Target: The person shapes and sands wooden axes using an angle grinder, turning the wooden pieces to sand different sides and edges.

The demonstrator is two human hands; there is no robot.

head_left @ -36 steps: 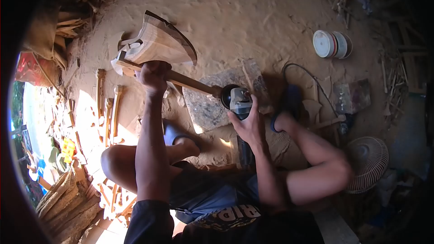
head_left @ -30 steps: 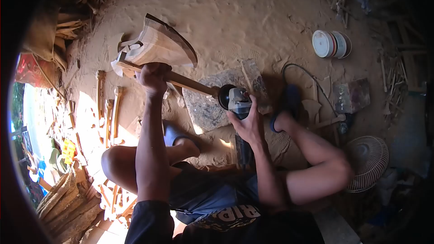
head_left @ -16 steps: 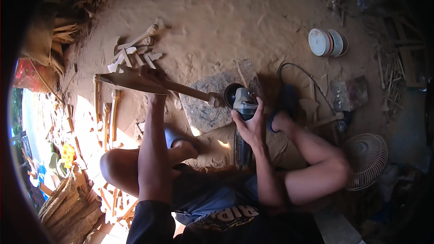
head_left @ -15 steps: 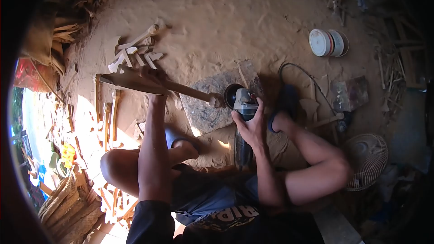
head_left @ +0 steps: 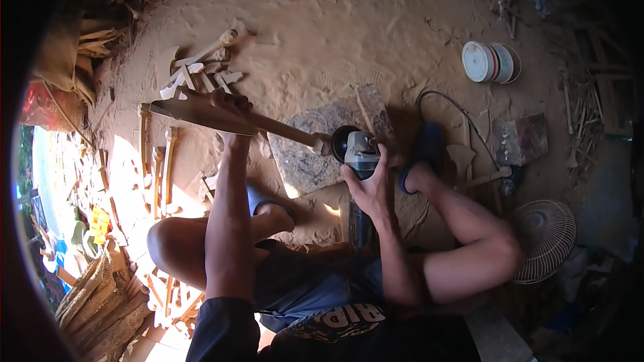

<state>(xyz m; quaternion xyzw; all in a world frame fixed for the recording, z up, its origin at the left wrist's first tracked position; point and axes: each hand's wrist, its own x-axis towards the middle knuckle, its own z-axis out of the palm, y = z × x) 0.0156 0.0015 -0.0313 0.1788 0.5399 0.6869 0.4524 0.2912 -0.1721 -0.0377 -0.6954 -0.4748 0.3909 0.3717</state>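
Observation:
My left hand (head_left: pixel 231 108) is wrapped round a carved wooden piece (head_left: pixel 285 131), where its broad, blade-like end meets the slimmer shaft. The blade part points left, and the knobbed tip lies at the grinder's disc. My right hand (head_left: pixel 373 186) is closed on the head of an angle grinder (head_left: pixel 362 153), whose dark body hangs down toward my lap. Its round dark disc (head_left: pixel 345 142) faces the knobbed tip; whether they touch I cannot tell. Below the wooden piece lies a flat, stained stone-like slab (head_left: pixel 312 171).
Carved wooden pieces (head_left: pixel 201 67) lie in a pile beyond my left hand, and more long ones (head_left: pixel 168 161) by my left knee. A white bucket (head_left: pixel 477 62) lies at upper right. A black cord (head_left: pixel 463 117) curves past my right foot. A fan guard (head_left: pixel 542 241) is beside my right knee.
The wooden piece has shifted slightly, and my left hand's fingers show more on top of it. The grinder has moved a little left. Both hands keep their hold.

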